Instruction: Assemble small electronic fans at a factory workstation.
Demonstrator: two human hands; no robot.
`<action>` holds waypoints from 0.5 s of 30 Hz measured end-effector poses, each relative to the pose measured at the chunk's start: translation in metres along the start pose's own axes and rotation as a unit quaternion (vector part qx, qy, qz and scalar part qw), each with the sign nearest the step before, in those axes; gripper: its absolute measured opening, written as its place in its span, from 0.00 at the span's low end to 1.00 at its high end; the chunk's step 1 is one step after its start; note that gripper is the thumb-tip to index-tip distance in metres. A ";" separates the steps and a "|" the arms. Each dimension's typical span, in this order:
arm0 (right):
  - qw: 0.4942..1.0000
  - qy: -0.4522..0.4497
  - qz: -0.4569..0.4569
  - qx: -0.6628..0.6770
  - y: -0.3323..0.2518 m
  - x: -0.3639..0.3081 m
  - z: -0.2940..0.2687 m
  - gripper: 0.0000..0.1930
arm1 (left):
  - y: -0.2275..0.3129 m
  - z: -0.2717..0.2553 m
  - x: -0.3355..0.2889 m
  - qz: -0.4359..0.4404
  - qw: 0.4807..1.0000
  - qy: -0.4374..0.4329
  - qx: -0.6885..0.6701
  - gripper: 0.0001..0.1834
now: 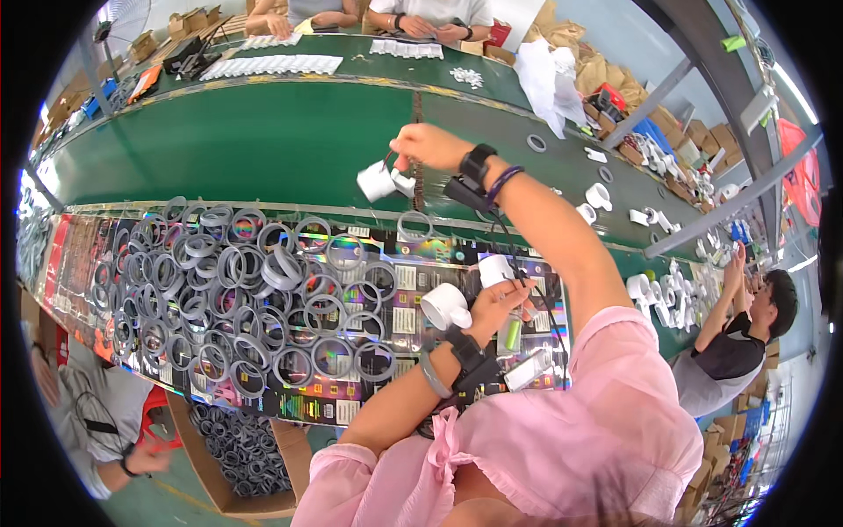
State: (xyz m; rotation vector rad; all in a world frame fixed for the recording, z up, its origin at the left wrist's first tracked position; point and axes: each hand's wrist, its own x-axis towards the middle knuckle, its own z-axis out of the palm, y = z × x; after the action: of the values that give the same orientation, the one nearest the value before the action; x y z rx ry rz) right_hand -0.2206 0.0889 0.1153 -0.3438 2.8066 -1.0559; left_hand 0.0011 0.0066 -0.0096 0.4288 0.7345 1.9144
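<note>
My right hand (428, 147) reaches out over the green conveyor belt. Its closed fingers grip thin dark-red wires, and a white cup-shaped housing (376, 182) with a short side stub hangs from them. Closer to my body, my left hand (500, 305) is over the work table with its fingers drawn together; what they hold, if anything, is unclear. Right behind those fingers is a white housing (494, 270), partly hidden. Another white housing (443, 305) lies beside the left wrist. Many grey rings (332, 357) are spread over the table to the left.
A green-labelled small bottle (510, 334) and a pale box-like device (529, 370) are near my chest. A carton (213, 492) of grey rings stands below. White parts (598, 197) sit on the belt at right. Co-workers work across the belt and at both sides.
</note>
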 end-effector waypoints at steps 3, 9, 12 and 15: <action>0.981 -0.025 0.059 0.183 -0.004 -0.043 -0.029 0.15 | -0.005 0.003 0.003 0.002 0.999 -0.011 0.030 0.15; 0.957 0.034 0.150 0.248 -0.015 -0.149 -0.057 0.13 | 0.004 0.006 -0.006 0.000 1.000 -0.023 -0.019 0.21; 0.985 -0.036 0.108 0.127 -0.006 -0.202 -0.035 0.16 | 0.000 0.003 -0.003 0.021 0.999 -0.018 -0.032 0.25; 0.989 -0.105 0.090 -0.043 -0.028 -0.243 -0.011 0.17 | -0.014 -0.003 0.005 0.018 0.998 -0.009 -0.066 0.28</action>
State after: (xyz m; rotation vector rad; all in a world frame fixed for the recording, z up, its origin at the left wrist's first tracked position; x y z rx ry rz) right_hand 0.0164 0.1372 0.1500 -0.1932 2.6404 -0.8107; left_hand 0.0063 0.0147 -0.0212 0.3797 0.5879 1.9763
